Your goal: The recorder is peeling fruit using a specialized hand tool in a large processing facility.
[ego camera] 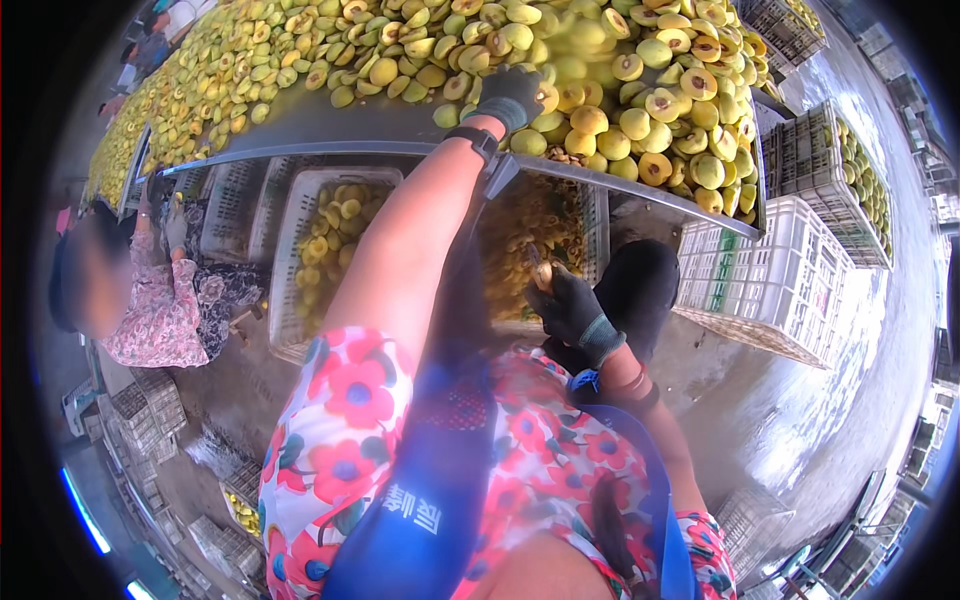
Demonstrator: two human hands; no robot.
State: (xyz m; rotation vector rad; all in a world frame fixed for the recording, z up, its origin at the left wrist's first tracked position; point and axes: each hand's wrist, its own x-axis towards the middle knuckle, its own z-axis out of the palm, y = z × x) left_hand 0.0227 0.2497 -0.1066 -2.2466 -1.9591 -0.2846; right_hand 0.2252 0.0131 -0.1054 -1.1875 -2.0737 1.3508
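Note:
My left hand, in a dark glove, reaches onto the metal sorting table, its fingers closed against a halved yellow-green fruit. Heaps of similar fruit halves surround it, some with brown pits or hollows. Nearer my lap, my right hand, also gloved, grips a small tool with a wooden handle, apparently a knife. Below that tool lies a crate of fruit scraps, partly hidden by my arm. Fruit halves fill part of a white plastic crate to its left.
The table's metal rim runs between my hands. A white crate stands at right, near stacked crates of fruit. A seated person works at left, hands near the table edge. Wet floor shows at right.

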